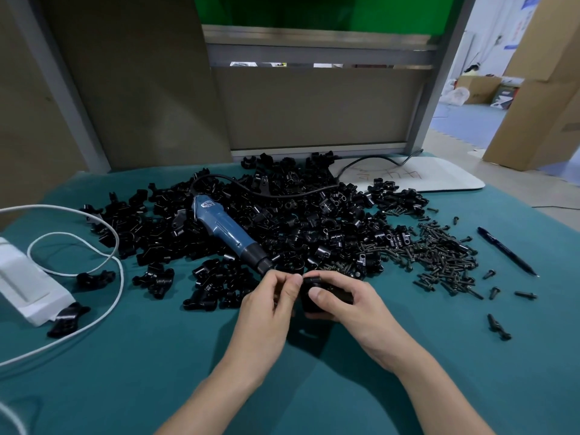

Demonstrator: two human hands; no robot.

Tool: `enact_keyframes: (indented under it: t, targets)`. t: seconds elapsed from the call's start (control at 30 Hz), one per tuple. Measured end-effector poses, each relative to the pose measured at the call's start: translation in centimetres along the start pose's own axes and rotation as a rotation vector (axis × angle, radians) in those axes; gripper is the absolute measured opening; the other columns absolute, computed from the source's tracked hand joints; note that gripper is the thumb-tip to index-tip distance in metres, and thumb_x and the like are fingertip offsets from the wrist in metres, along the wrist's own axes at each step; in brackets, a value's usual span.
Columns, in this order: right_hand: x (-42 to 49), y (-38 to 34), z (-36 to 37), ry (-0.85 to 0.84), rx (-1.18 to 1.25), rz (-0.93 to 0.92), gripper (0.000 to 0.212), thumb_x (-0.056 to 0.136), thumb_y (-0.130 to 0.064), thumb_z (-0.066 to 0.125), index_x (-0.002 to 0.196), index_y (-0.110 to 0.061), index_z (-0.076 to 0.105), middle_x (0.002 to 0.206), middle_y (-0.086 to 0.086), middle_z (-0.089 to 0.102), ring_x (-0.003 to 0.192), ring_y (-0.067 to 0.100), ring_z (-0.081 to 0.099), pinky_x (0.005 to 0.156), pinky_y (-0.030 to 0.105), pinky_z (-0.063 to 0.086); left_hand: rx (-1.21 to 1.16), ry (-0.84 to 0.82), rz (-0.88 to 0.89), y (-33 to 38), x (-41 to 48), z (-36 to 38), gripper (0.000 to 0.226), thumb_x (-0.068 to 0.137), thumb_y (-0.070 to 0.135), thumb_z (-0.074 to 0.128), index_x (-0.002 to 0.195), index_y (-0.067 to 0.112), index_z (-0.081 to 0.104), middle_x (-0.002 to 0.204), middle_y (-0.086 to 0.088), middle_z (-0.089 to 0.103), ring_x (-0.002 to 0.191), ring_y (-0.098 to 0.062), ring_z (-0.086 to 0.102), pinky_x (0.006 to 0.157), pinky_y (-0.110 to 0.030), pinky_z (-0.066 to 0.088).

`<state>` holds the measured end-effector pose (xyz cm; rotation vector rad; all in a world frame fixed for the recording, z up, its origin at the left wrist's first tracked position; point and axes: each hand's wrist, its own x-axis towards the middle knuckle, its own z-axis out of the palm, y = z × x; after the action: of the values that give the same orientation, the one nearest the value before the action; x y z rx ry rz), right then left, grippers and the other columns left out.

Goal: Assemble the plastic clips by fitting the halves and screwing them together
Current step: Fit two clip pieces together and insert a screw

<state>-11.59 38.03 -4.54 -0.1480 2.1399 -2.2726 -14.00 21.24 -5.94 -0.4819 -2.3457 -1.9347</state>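
Both hands meet at centre frame over the green table [131, 381]: my right hand [348, 306] grips a black clip [311, 298], and my left hand [270, 304] pinches its left edge with curled fingers. Loose clip halves [298, 221], a blue screwdriver [226, 227] and screws [445, 255] lie just above.

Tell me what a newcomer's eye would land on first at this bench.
A sprawling heap of black clip halves covers the middle of the teal table, with a blue electric screwdriver lying slanted on top. To its right lies a scatter of dark screws. At the heap's near edge, the right hand grips a black clip while the left hand pinches its edge.
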Motion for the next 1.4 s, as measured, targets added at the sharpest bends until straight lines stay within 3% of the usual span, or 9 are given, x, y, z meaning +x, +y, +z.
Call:
enact_keyframes:
  t: [0.07,0.2,0.37,0.47,0.6,0.67,0.93,1.17,1.4]
  targets:
    - [0.0,0.1,0.0,0.002,0.008,0.004,0.021,0.099,-0.015,0.067,0.109,-0.029,0.079,0.109,0.006,0.078,0.104,0.022,0.074,0.087,0.03,0.061,-0.004,-0.007,0.01,-0.2,0.1,0.1,0.008,0.1,0.042,0.055,0.095,0.042,0.062,0.087,0.01,0.068,0.08,-0.014,0.063,0.073,-0.035,0.054]
    - [0.4,-0.3,-0.5,0.094,0.2,-0.016,0.022,0.086,-0.021,0.071,0.107,-0.018,0.08,0.112,0.013,0.077,0.106,0.026,0.074,0.082,0.032,0.062,-0.008,0.018,0.043,-0.1,-0.1,0.0,0.022,0.102,0.024,0.058,0.104,0.046,0.057,0.097,0.019,0.066,0.087,-0.002,0.061,0.075,-0.013,0.047]
    - [0.9,-1.7,-4.0,0.451,0.751,-0.084,0.033,0.093,-0.019,0.065,0.119,0.002,0.064,0.112,0.018,0.077,0.095,0.024,0.077,0.072,0.026,0.062,0.335,-0.035,0.154,0.6,-0.7,0.1,0.016,0.099,0.046,0.045,0.111,0.057,0.044,0.106,0.029,0.055,0.103,0.002,0.055,0.078,-0.015,0.047]
    - [0.7,-1.5,-5.3,0.601,0.97,-0.087,0.03,0.102,-0.021,0.061,0.119,0.004,0.062,0.111,0.019,0.077,0.093,0.022,0.077,0.071,0.023,0.061,0.676,-0.098,0.314,1.1,-0.4,1.0,0.032,0.1,0.05,0.035,0.13,0.042,0.044,0.104,0.03,0.05,0.106,0.008,0.044,0.088,-0.016,0.04]
    - [0.7,-1.2,-5.9,0.645,1.179,-0.103,0.036,0.101,-0.019,0.064,0.128,0.004,0.059,0.112,0.018,0.072,0.095,0.022,0.073,0.075,0.025,0.063,0.958,-0.161,0.365,0.9,-0.1,3.0,0.042,0.106,0.051,0.027,0.137,0.031,0.046,0.122,0.016,0.049,0.113,-0.004,0.045,0.1,-0.022,0.034]
    - [0.7,-1.1,-6.0,0.644,1.198,-0.094,0.035,0.101,-0.019,0.064,0.127,0.003,0.059,0.114,0.018,0.071,0.096,0.022,0.072,0.075,0.025,0.063,1.022,-0.165,0.325,0.6,0.0,3.9,0.041,0.107,0.051,0.027,0.137,0.031,0.046,0.12,0.012,0.045,0.114,-0.008,0.044,0.099,-0.024,0.037]
    - [0.9,-1.0,-5.7,0.621,1.154,-0.033,0.026,0.101,-0.018,0.065,0.113,0.005,0.066,0.103,0.02,0.075,0.094,0.023,0.073,0.067,0.024,0.062,1.134,-0.169,0.275,1.0,0.3,4.8,0.028,0.107,0.048,0.033,0.124,0.038,0.051,0.107,0.015,0.038,0.099,-0.005,0.049,0.064,-0.022,0.042]
    - [1.0,-1.1,-5.5,0.626,1.117,0.002,0.024,0.099,-0.016,0.067,0.105,0.006,0.068,0.105,0.024,0.075,0.082,0.023,0.078,0.064,0.025,0.062,1.093,-0.179,0.306,0.6,0.4,4.3,0.03,0.107,0.046,0.033,0.124,0.037,0.055,0.117,0.018,0.044,0.103,-0.002,0.051,0.065,-0.02,0.049]
    - [1.7,-0.9,-4.9,0.549,0.904,0.021,0.025,0.102,-0.018,0.061,0.109,0.004,0.07,0.107,0.015,0.078,0.087,0.019,0.077,0.069,0.024,0.062,1.096,-0.186,0.409,0.2,1.1,3.8,0.03,0.108,0.045,0.029,0.121,0.034,0.054,0.116,0.016,0.044,0.102,-0.002,0.055,0.065,-0.023,0.052]
